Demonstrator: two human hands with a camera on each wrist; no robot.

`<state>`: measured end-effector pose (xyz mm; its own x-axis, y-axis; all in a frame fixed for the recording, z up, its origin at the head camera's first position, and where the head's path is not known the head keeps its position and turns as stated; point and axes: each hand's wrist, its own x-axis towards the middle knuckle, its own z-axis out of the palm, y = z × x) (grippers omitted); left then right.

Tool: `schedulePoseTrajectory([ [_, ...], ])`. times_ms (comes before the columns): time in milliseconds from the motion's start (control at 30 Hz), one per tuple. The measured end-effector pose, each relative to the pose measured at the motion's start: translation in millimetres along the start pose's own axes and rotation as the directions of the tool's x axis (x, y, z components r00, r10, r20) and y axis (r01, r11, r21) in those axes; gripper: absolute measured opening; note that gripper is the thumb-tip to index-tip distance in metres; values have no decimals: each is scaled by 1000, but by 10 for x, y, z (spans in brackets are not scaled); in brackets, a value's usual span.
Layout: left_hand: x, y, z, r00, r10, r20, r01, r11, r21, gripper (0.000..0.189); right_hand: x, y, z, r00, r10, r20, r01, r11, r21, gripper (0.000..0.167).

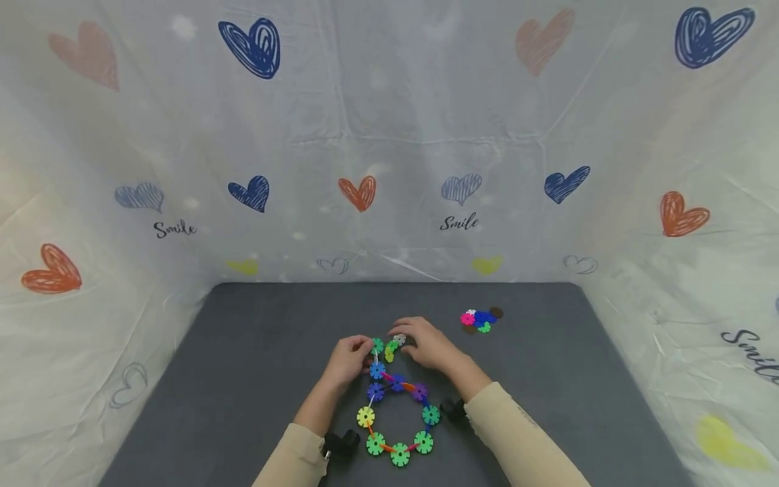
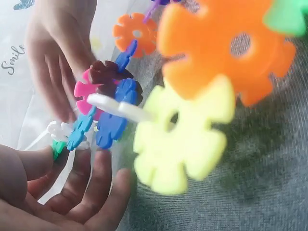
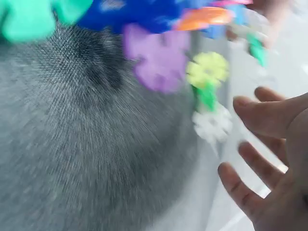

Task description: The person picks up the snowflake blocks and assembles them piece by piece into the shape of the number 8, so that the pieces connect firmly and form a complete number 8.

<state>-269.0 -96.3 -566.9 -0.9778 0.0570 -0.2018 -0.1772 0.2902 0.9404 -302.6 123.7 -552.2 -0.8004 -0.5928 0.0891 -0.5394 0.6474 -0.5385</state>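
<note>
A ring of notched plastic flower discs [image 1: 399,454], joined on edge by other discs, lies on the dark table. From its far left corner a short row leads away to a green disc [image 1: 377,346]. My left hand [image 1: 348,362] pinches that green disc [image 2: 58,149] between thumb and fingers. Just right of it lies a small joined piece of a yellow disc [image 3: 207,70], a green one and a white one [image 3: 211,126]. My right hand [image 1: 431,343] hovers beside this piece, fingers spread and apart from it in the right wrist view.
A loose pile of discs [image 1: 481,318] in pink, blue, green, white and brown lies at the back right of the table [image 1: 274,352]. Behind the table hangs a pale sheet [image 1: 402,135] printed with hearts. Each wrist wears a black camera [image 1: 342,443].
</note>
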Motion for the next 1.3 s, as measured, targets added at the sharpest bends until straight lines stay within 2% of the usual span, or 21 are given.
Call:
schedulePoseTrajectory([
  [100,19,-20,-14,999,-30,37,31,999,-26,27,116,12,49,991,-40,129,53,993,-101,39],
  [200,23,-34,-12,996,-61,65,64,997,-46,29,130,59,75,983,-47,175,74,986,-150,31],
  [300,24,-31,-15,994,-90,69,96,992,-86,30,86,123,80,994,-48,96,61,988,-140,17],
  [367,16,-30,14,992,-101,78,110,986,-128,31,14,176,79,1000,-27,-7,27,994,-102,9],
  [433,11,-17,49,992,-92,87,105,982,-156,33,-55,212,67,992,-5,-127,0,999,-42,5],
  [500,8,6,89,993,-71,91,85,982,-169,33,-114,223,48,972,11,-234,-11,1000,5,4],
  [567,7,35,135,996,-36,82,48,987,-152,32,-164,202,25,948,-4,-317,9,1000,14,5],
  [700,9,85,220,997,54,64,-47,994,-97,30,-235,120,-8,911,-75,-406,53,996,-66,7],
  [867,-5,140,277,988,136,71,-134,991,-31,29,-264,80,-13,873,-136,-469,98,990,-105,9],
  [1033,-13,173,284,984,158,86,-156,987,-21,32,-261,93,-28,837,-196,-511,165,981,-106,12],
  [1100,-11,182,288,983,162,91,-161,987,-20,32,-259,97,-40,831,-225,-509,191,974,-119,12],
  [1200,-7,196,303,981,170,88,-171,985,10,31,-248,108,-60,808,-306,-503,257,952,-166,13],
  [1300,-12,213,320,980,179,92,-184,982,48,31,-234,113,-79,774,-386,-502,321,923,-214,14],
])
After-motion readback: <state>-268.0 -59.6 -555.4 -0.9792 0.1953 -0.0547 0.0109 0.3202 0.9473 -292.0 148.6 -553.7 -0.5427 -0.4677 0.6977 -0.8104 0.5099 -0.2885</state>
